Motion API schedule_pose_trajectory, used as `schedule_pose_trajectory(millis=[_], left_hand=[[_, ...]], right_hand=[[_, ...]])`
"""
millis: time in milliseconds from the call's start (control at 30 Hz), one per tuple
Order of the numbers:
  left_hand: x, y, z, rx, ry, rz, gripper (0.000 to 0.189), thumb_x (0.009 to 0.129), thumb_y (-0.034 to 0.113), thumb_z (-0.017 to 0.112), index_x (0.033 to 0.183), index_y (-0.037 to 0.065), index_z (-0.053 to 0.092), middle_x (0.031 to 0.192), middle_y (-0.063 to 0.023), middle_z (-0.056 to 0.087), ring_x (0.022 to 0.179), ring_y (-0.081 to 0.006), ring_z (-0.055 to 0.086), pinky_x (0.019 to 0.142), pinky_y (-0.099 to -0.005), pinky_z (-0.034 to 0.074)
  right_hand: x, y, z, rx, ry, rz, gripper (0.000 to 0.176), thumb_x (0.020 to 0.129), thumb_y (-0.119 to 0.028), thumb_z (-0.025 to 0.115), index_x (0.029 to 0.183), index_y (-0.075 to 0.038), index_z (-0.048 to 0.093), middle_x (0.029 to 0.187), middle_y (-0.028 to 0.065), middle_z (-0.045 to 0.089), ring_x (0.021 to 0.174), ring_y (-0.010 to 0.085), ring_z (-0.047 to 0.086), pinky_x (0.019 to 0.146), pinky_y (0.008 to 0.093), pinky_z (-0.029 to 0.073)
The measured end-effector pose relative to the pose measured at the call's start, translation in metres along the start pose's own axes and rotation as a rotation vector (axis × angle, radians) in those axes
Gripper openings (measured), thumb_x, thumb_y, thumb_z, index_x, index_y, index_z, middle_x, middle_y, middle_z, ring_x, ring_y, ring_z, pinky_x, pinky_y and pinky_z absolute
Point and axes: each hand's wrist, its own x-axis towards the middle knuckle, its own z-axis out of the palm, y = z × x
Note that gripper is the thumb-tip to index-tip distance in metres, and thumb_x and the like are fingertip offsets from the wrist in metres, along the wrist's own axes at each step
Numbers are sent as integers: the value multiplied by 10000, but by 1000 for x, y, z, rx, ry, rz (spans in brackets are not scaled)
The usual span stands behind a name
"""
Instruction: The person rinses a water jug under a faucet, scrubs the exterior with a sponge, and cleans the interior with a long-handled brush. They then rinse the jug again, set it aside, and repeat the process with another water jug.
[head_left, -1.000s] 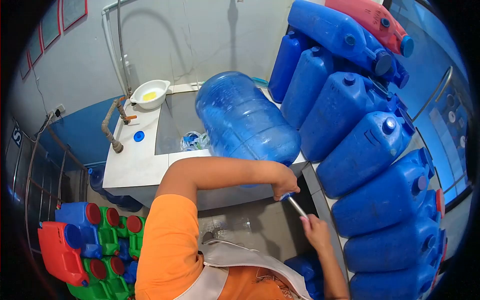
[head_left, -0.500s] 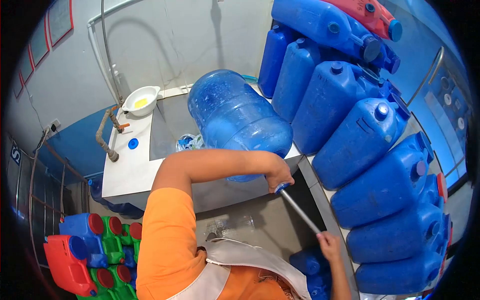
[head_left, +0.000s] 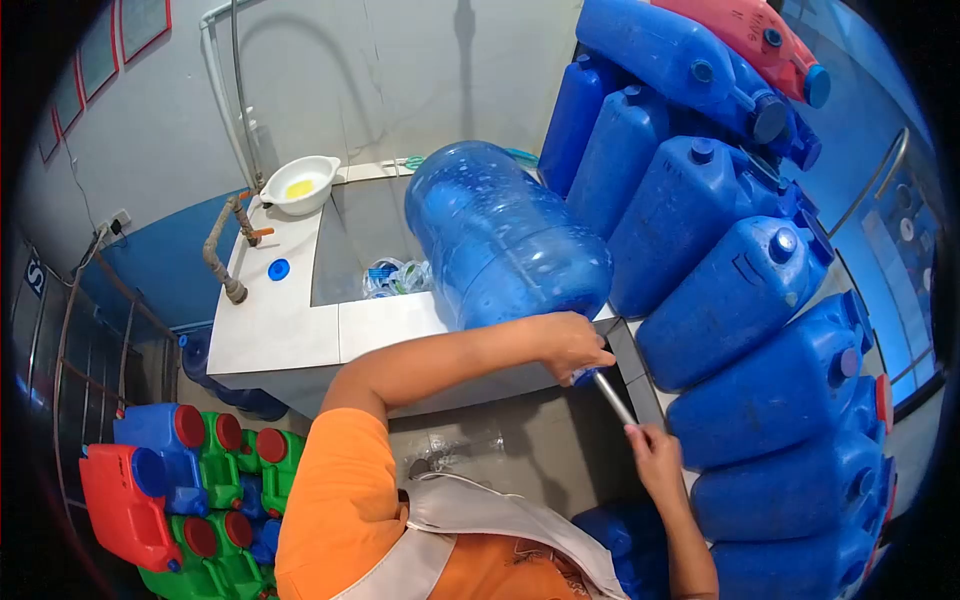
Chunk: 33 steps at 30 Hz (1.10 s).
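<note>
Blue bottle: the large translucent bottle (head_left: 505, 235) lies on its side across the near edge of the bench (head_left: 270, 335), its base toward eleven o'clock and its neck toward five.
Neck: the left hand (head_left: 575, 345) is at five o'clock from the bottle's middle, fingers curled round the neck; the fingertips are partly hidden.
Rod: a metal rod (head_left: 614, 399) runs from the neck toward five o'clock.
Rod's outer end: the right hand (head_left: 657, 455) holds it, fingers closed round it, farther out at five o'clock.
Sink: the grey hollow (head_left: 360, 235) opens at nine o'clock; clear and blue plastic pieces (head_left: 395, 278) lie in it, near the bottle.
Bench top: a white bowl (head_left: 302, 202) with something yellow inside stands between nine and ten o'clock, a pipe tap (head_left: 223, 245) at nine, and a flat blue cap (head_left: 279, 270) just beside the tap.
Blue jerrycans: a row (head_left: 665, 215) stands from two round to four o'clock, with a pink one (head_left: 735, 40) on top at two.
Floor stack: red, green and blue jugs (head_left: 118, 500) sit at eight o'clock.
</note>
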Motion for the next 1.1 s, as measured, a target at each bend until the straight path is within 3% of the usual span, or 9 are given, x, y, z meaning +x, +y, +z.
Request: schedule_pose_trajectory(millis=[133, 233, 300, 533, 633, 833, 933, 1000, 1100], left_hand=[[16, 9, -2, -43, -365, -41, 541, 606, 279, 764, 1034, 80, 499, 825, -166, 643, 847, -362, 617, 716, -470, 474], [18, 5, 1, -66, -433, 64, 569, 610, 299, 766, 1059, 74, 499, 847, -172, 643, 864, -374, 612, 729, -472, 470], [29, -1, -1, -60, -420, 43, 577, 610, 303, 768, 1067, 73, 501, 854, -176, 643, 867, -380, 610, 742, -472, 468], [33, -2, -3, -70, -502, 46, 598, 614, 304, 770, 1090, 55, 507, 883, -191, 643, 878, -392, 605, 774, -468, 463], [41, -7, 0, -68, -526, 63, 591, 614, 312, 766, 1086, 64, 511, 881, -194, 641, 881, -392, 604, 780, -469, 460], [46, -21, -5, -153, -466, 87, 568, 606, 327, 761, 1049, 72, 514, 873, -191, 643, 883, -389, 603, 771, -476, 456], [35, -17, 12, -159, -296, -68, 480, 628, 287, 754, 987, 78, 514, 833, -168, 616, 838, -379, 595, 766, -461, 453], [21, -6, 39, 171, 531, -75, 380, 635, 204, 726, 922, 94, 503, 797, -132, 562, 785, -339, 577, 743, -428, 446], [14, 3, 35, 140, 505, -66, 345, 622, 148, 698, 899, 105, 497, 786, -105, 519, 762, -294, 555, 719, -392, 432]], right_hand=[[3, -14, 20, 711, -367, 470, 315, 944, -314, 508, 765, -57, 542, 573, -9, 471, 387, 85, 404, 350, 225, 304], [21, -11, 22, -528, 92, -415, 339, 931, -312, 504, 782, -8, 525, 651, 181, 597, 491, 344, 569, 434, 417, 432], [19, -41, 21, -803, 162, -368, 349, 921, -305, 510, 764, 6, 519, 687, 244, 587, 627, 427, 579, 523, 492, 444], [47, -20, 53, 598, -253, 357, 321, 916, -287, 520, 765, -5, 541, 607, 199, 563, 473, 365, 531, 426, 412, 408], [55, -32, 44, -723, 259, -531, 316, 927, -300, 487, 766, -29, 509, 632, 163, 575, 567, 366, 601, 491, 447, 471], [55, -47, 49, -815, 395, -388, 320, 931, -326, 476, 774, -48, 495, 690, 178, 593, 595, 375, 609, 508, 459, 484], [60, -37, 67, -842, 500, -350, 326, 949, -303, 447, 760, -41, 489, 675, 167, 591, 569, 376, 606, 482, 431, 503], [53, -56, 54, -917, 418, -351, 327, 947, -303, 451, 757, -40, 490, 672, 164, 591, 567, 377, 606, 482, 433, 504], [53, -63, 27, -974, 269, -424, 319, 938, -298, 472, 758, -36, 500, 679, 174, 601, 564, 381, 603, 484, 448, 494]])
